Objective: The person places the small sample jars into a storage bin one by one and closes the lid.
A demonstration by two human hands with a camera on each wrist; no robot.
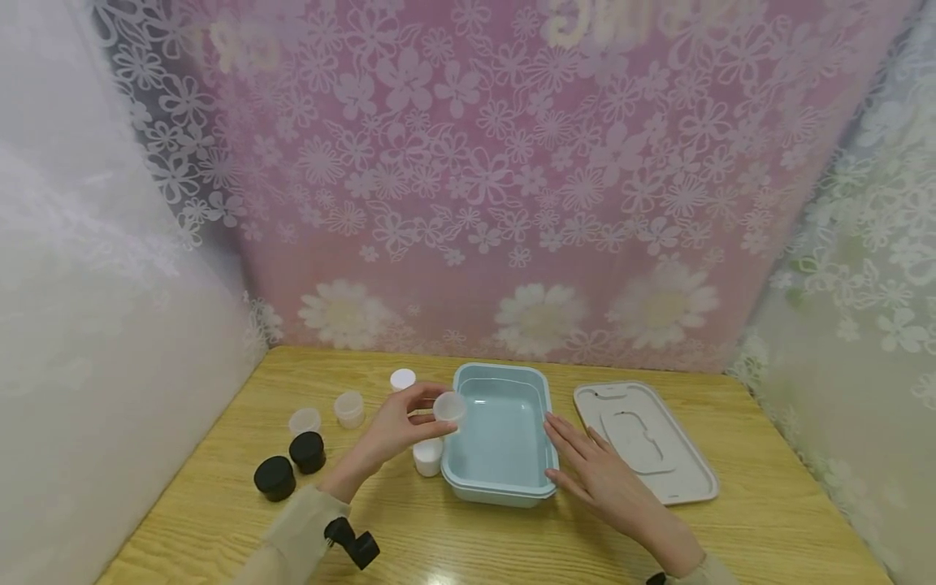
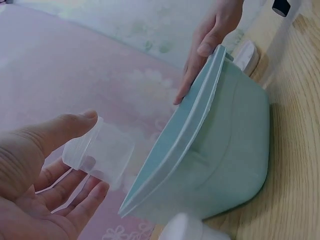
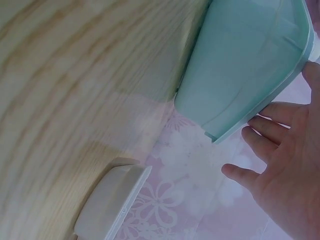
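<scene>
A small translucent plastic jar (image 1: pixel 449 406) is pinched between the thumb and fingers of my left hand (image 1: pixel 395 426). It hangs over the left rim of the light blue plastic tub (image 1: pixel 504 447). In the left wrist view the jar (image 2: pixel 112 155) is tipped on its side, with its ribbed end toward the palm. The tub looks empty inside. My right hand (image 1: pixel 603 479) lies against the tub's right rim, its fingers extended. In the right wrist view those fingertips (image 3: pixel 257 122) touch the rim from outside.
Left of the tub stand two white jars (image 1: pixel 427 457), partly behind my left hand. Farther left are two translucent jars (image 1: pixel 349 410) and two black jars (image 1: pixel 275 478). A whitish rectangular lid (image 1: pixel 683 459) lies right of the tub. Floral curtains (image 1: pixel 483 203) surround the wooden table (image 1: pixel 409 536).
</scene>
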